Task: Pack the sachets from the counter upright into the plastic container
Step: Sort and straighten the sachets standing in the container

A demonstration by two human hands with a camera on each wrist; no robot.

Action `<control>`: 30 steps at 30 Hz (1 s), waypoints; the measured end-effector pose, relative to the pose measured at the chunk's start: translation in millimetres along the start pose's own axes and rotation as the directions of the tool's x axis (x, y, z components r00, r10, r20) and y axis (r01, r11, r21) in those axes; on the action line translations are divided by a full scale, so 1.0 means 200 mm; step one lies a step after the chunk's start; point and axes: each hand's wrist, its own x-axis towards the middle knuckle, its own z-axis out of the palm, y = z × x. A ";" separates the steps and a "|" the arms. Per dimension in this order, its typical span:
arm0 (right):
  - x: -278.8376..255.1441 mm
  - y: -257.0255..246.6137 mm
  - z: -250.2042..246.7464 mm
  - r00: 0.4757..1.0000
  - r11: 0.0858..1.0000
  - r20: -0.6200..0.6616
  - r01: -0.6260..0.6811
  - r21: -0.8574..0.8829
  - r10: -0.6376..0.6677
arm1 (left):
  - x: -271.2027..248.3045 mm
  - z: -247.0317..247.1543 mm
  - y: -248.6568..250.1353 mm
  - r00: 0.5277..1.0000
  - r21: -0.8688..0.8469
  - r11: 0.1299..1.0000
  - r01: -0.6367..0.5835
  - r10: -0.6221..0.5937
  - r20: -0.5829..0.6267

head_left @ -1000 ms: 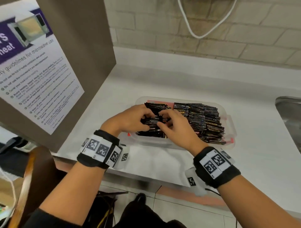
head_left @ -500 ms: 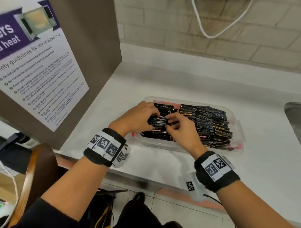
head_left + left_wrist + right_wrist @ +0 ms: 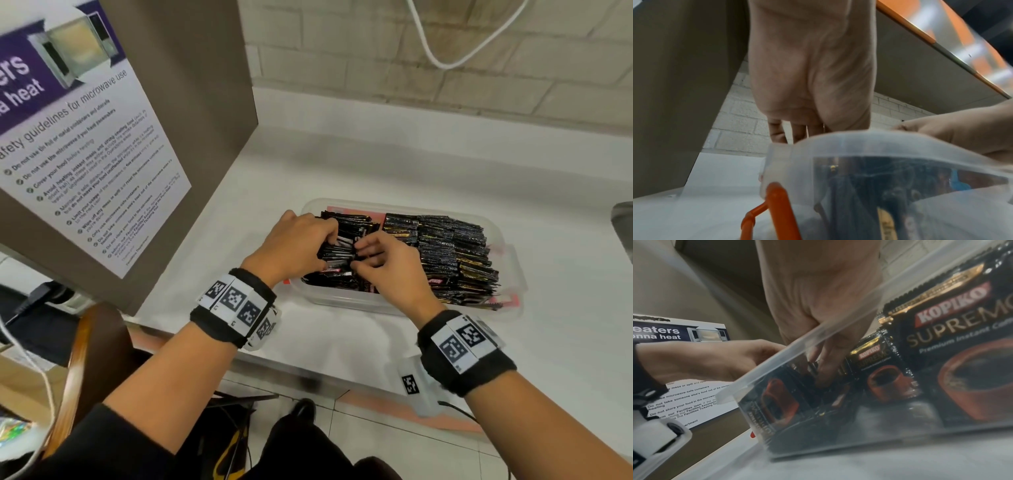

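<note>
A person stands at a white counter (image 3: 394, 178), seen from above, with both forearms reaching forward into a clear plastic container (image 3: 404, 305) that sits near the counter's front edge. The container is nearly full of black sachets (image 3: 445, 246), most standing on edge in tight rows across its middle and right end.

The left hand (image 3: 294, 245) comes in over the container's left end, back of the hand up, wrist bent slightly down, fingers curled into the loose group of sachets there and thumb pressed against them from the near side. It grips a small bunch of these sachets. From the left wrist camera the palm (image 3: 809, 68) hangs over the container's rim (image 3: 869, 142) with the fingertips dipping behind it.

The right hand (image 3: 387, 263) meets the same bunch from the right, knuckles raised, fingers curled and pinching the sachets' edges just opposite the left fingertips. The right wrist camera shows its fingers (image 3: 826, 368) pushed down between the sachets inside the clear wall, beside packets printed "KOPIKO SUPREMO" (image 3: 953, 321).

Both wrists wear black bands with square black-and-white markers. An orange clip (image 3: 781, 209) hangs at the container's left end. A tall brown panel bearing a microwave safety poster (image 3: 78, 144) stands at the counter's left edge, and a white cable (image 3: 455, 61) loops on the brick wall behind.
</note>
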 end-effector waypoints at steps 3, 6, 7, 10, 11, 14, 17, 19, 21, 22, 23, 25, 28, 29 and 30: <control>0.00 0.01 0.01 1.000 1.000 -0.005 0.012 -0.021 -0.012 | 0.02 0.00 0.00 0.998 0.065 0.998 0.008 -0.012 0.058; 0.00 0.01 0.01 0.999 0.998 -0.002 0.034 -0.044 -0.035 | 0.03 -0.01 0.02 0.996 0.124 0.992 -0.029 0.019 0.084; 0.00 0.01 0.01 0.999 0.998 0.000 0.041 -0.042 -0.041 | 0.03 -0.01 0.02 0.996 0.124 0.992 -0.039 0.030 0.080; -0.01 0.00 0.00 0.998 0.998 -0.007 0.060 -0.012 -0.060 | 0.02 -0.04 0.02 0.998 0.087 0.995 -0.042 0.036 0.059; -0.01 0.00 -0.01 0.998 0.998 -0.009 0.070 0.002 -0.070 | 0.02 -0.04 0.01 0.998 0.062 0.997 -0.038 0.035 0.050; -0.02 -0.01 -0.02 0.996 0.991 -0.015 0.092 0.092 -0.091 | 0.01 -0.08 0.00 0.999 -0.023 0.999 -0.034 0.035 0.018; -0.04 -0.01 -0.03 0.987 0.978 -0.080 0.149 0.145 -0.138 | 0.00 -0.14 -0.02 0.998 -0.078 0.995 -0.060 0.058 -0.021; -0.06 -0.01 -0.04 0.975 0.965 -0.130 0.199 0.168 -0.179 | 0.01 -0.19 -0.02 0.996 -0.088 0.993 -0.078 0.074 -0.044; -0.07 -0.02 -0.04 0.963 0.955 -0.145 0.250 0.160 -0.228 | 0.02 -0.23 -0.01 0.994 -0.092 0.991 -0.097 0.092 -0.065; -0.07 -0.03 -0.04 0.956 0.952 -0.141 0.277 0.135 -0.258 | 0.02 -0.24 -0.01 0.992 -0.094 0.990 -0.108 0.102 -0.073; -0.07 -0.04 -0.05 0.951 0.949 -0.128 0.297 0.109 -0.283 | 0.03 -0.26 0.01 0.991 -0.096 0.988 -0.121 0.114 -0.076; -0.06 -0.09 -0.06 0.949 0.948 -0.079 0.310 0.074 -0.305 | 0.03 -0.28 0.04 0.986 -0.113 0.981 -0.158 0.150 -0.073; -0.02 -0.15 -0.11 0.954 0.951 0.000 0.298 0.078 -0.299 | 0.04 -0.31 0.10 0.972 -0.178 0.957 -0.229 0.216 -0.089; -0.01 -0.17 -0.13 0.961 0.953 0.016 0.271 0.131 -0.276 | 0.04 -0.31 0.11 0.969 -0.215 0.947 -0.241 0.222 -0.109; -0.01 -0.18 -0.14 0.969 0.949 0.025 0.234 0.212 -0.245 | 0.04 -0.32 0.12 0.967 -0.268 0.932 -0.245 0.214 -0.141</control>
